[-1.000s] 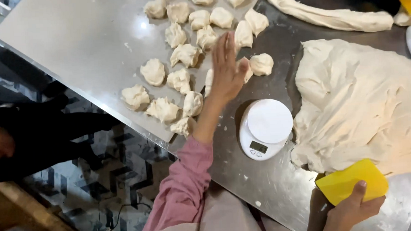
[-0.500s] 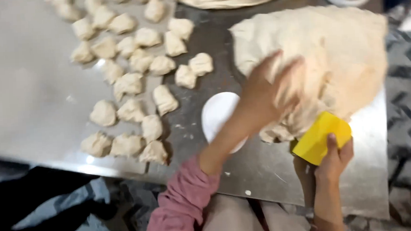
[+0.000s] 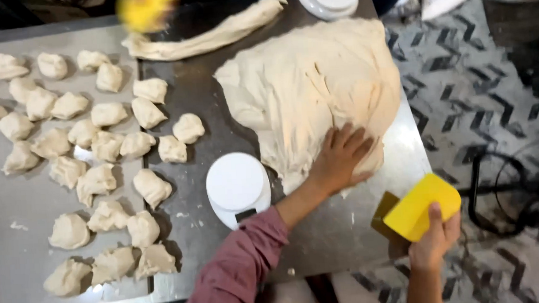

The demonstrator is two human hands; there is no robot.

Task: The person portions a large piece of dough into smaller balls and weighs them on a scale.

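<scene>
1 left hand [image 3: 342, 159] on dough mass [image 3: 309, 82]

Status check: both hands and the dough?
Left hand flat on big dough mass. Right hand grips yellow scraper. White scale beside the dough.

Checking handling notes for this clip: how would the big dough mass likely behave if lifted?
The big dough mass would probably sag and stretch: it lies slumped, folded and creased. Likely heavy, dwarfing the portioned pieces. The left hand presses its edge.
</scene>
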